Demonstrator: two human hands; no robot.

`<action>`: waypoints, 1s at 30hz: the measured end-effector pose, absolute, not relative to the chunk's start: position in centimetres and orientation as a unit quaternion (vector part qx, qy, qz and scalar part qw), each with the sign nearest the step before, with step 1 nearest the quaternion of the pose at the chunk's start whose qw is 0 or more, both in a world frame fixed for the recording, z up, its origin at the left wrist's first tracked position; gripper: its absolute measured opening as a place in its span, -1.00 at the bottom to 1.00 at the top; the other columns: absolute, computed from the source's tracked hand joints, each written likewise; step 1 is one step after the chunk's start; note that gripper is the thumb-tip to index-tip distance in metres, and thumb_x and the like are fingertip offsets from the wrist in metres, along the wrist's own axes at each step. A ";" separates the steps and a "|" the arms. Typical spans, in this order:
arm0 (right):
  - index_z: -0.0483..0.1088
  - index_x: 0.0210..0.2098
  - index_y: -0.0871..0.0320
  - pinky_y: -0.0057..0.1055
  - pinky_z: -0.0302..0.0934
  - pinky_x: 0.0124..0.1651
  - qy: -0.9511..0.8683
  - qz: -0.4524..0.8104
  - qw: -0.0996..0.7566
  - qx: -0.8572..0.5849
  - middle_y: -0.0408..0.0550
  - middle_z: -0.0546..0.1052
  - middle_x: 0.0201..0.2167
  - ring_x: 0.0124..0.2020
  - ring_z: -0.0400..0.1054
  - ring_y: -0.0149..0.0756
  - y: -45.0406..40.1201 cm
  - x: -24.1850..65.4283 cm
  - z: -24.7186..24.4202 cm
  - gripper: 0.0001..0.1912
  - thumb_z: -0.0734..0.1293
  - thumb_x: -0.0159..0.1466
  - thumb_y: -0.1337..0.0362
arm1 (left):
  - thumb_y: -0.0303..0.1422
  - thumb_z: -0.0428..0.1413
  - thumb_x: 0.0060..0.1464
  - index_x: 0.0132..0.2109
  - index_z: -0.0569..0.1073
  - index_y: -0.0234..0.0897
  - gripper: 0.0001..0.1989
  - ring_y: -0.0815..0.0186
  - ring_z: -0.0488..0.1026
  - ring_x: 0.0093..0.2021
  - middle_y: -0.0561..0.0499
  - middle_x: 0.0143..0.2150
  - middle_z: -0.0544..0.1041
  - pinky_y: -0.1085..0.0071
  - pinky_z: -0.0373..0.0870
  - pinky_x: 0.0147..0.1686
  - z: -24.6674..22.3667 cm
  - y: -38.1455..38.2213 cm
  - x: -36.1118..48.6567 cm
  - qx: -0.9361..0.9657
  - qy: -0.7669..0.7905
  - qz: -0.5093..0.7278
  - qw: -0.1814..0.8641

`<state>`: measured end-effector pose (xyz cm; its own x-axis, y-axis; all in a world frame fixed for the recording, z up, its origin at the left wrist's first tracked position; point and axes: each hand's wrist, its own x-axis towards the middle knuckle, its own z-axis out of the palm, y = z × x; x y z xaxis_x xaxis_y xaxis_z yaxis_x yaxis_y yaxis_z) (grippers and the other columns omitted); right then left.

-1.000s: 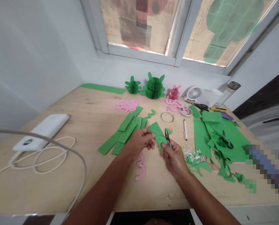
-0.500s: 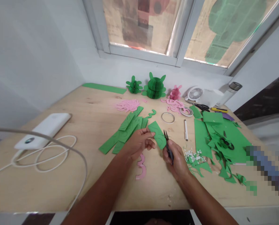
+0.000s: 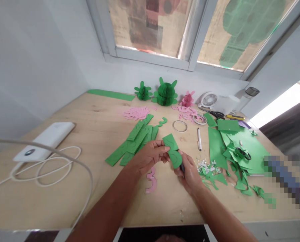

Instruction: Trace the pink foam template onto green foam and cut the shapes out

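Note:
My left hand (image 3: 156,153) pinches a green paper piece (image 3: 173,153) with curved lines drawn on it and a notch in its right edge. Black-handled scissors (image 3: 182,167) are in my right hand (image 3: 187,168), their blades mostly hidden behind the paper. Left of my hands lie overlapping green paper strips (image 3: 133,143) with drawn curves. A pink curved cutout (image 3: 152,183) rests on the table below my left wrist.
Pink cutouts (image 3: 137,113), a tape ring (image 3: 180,126) and a white pen (image 3: 199,139) lie beyond my hands. Green sheets (image 3: 255,151) and scraps spread at right. A white device (image 3: 45,143) with a cable sits left. Green paper figures (image 3: 166,94) stand at the back.
The green piece has tilted and shifted slightly right and down. The scissor blades, visible before, are now mostly behind it. A bright opening shows at the far right.

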<state>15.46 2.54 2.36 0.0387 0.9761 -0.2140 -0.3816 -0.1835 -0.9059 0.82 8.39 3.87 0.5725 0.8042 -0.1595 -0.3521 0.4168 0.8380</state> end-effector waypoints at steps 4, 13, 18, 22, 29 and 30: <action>0.35 -0.53 0.15 -0.47 -0.34 -0.63 -0.327 0.601 0.550 -0.479 -0.30 0.16 -0.69 -0.67 -0.18 -0.53 2.6 15.5 2.4 -0.56 0.41 0.09 -0.12 | -0.28 0.34 -0.12 -0.37 0.52 -0.35 -0.76 0.41 0.41 -0.46 0.01 -0.46 0.52 0.44 0.31 -0.39 3.8 8.4 0.9 0.408 0.287 0.375 0.781; 0.39 -0.49 0.16 -0.49 -0.33 -0.64 -0.330 0.583 0.543 -0.506 -0.30 0.15 -0.70 -0.68 -0.15 -0.53 2.7 15.5 2.4 -0.59 0.43 0.03 -0.08 | -0.27 0.32 -0.12 -0.42 0.51 -0.33 -0.78 0.42 0.34 -0.48 0.02 -0.48 0.50 0.46 0.22 -0.46 3.7 8.4 1.2 0.445 0.291 0.392 0.751; 0.42 -0.49 0.19 -0.48 -0.32 -0.63 -0.370 0.605 0.529 -0.467 -0.23 0.25 -0.61 -0.65 -0.14 -0.54 2.6 15.4 2.7 -0.70 0.41 0.09 0.05 | -0.27 0.31 -0.12 -0.38 0.49 -0.36 -0.76 0.41 0.37 -0.51 0.00 -0.49 0.51 0.46 0.18 -0.48 3.6 8.5 1.1 0.450 0.270 0.364 0.770; 0.42 -0.51 0.19 -0.50 -0.31 -0.62 -0.385 0.625 0.507 -0.452 -0.23 0.25 -0.61 -0.63 -0.11 -0.53 2.5 15.4 2.8 -0.80 0.39 0.10 0.17 | -0.29 0.30 -0.08 -0.34 0.50 -0.37 -0.77 0.42 0.36 -0.54 0.02 -0.51 0.50 0.46 0.17 -0.50 3.8 8.3 1.0 0.457 0.256 0.350 0.777; 0.43 -0.49 0.21 -0.50 -0.31 -0.63 -0.388 0.634 0.497 -0.447 -0.22 0.27 -0.60 -0.63 -0.12 -0.54 2.5 15.6 2.8 -0.80 0.37 0.11 0.17 | -0.29 0.30 -0.07 -0.35 0.50 -0.35 -0.79 0.42 0.40 -0.55 0.02 -0.51 0.52 0.48 0.18 -0.51 3.5 8.4 1.0 0.457 0.245 0.359 0.776; 0.43 -0.48 0.21 -0.50 -0.32 -0.63 -0.381 0.639 0.495 -0.448 -0.25 0.24 -0.63 -0.64 -0.13 -0.54 2.5 15.6 2.8 -0.79 0.38 0.10 0.16 | -0.29 0.30 -0.07 -0.35 0.50 -0.35 -0.79 0.41 0.41 -0.54 0.02 -0.50 0.53 0.49 0.19 -0.51 3.4 8.5 0.9 0.455 0.241 0.364 0.776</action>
<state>15.61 2.47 2.75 -0.1082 0.9748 -0.1949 -0.2917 -0.2185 -0.9312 0.94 8.49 3.42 0.6184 0.7847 -0.0429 -0.3458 0.3207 0.8818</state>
